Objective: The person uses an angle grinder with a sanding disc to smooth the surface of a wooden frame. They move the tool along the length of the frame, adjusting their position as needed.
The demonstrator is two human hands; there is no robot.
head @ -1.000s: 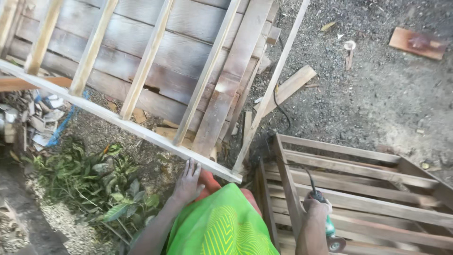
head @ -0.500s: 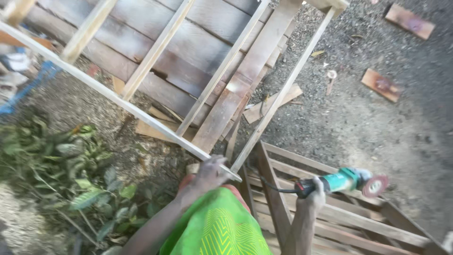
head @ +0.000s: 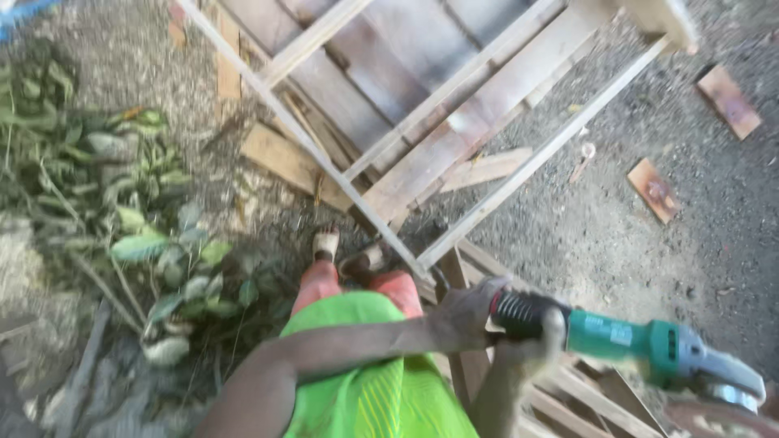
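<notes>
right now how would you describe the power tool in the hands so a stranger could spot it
Start at the pale wooden frame lying across the gravel and follow it down to the lower right of the view. There the right hand and left hand meet on an angle grinder. It is the only bright green thing with a black ribbed grip and a round metal head.

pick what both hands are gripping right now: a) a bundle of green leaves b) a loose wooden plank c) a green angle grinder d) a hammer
c: the left hand and the right hand both close on the black rear handle of the green angle grinder, whose disc end points to the right above the wooden frame.
</notes>
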